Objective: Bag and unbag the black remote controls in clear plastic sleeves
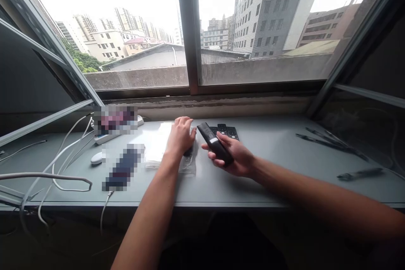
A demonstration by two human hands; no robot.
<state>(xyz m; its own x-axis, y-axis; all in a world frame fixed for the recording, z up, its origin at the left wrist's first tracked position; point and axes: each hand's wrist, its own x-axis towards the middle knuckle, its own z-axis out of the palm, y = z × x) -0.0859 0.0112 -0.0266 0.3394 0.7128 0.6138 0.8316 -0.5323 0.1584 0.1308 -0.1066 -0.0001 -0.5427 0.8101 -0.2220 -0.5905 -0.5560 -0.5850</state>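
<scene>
A black remote control [216, 144] is in my right hand [237, 155], its back facing up and its far end pointing up and left. My left hand [182, 136] rests over a clear plastic bag [189, 167] with something dark inside, its fingers bent; what they grip, if anything, is hidden. Left of that hand lies a stack of white bags or sheets [155, 147]. Behind the held remote, several black remotes [232, 132] lie side by side on the grey table [272, 143], buttons up.
Blurred-out items, a white power strip [103, 138], white cables [65, 152] and a white mouse-like object [96, 158] are at the left. Several dark pens or tools [329, 143] lie at the right. A window [193, 29] stands behind the table.
</scene>
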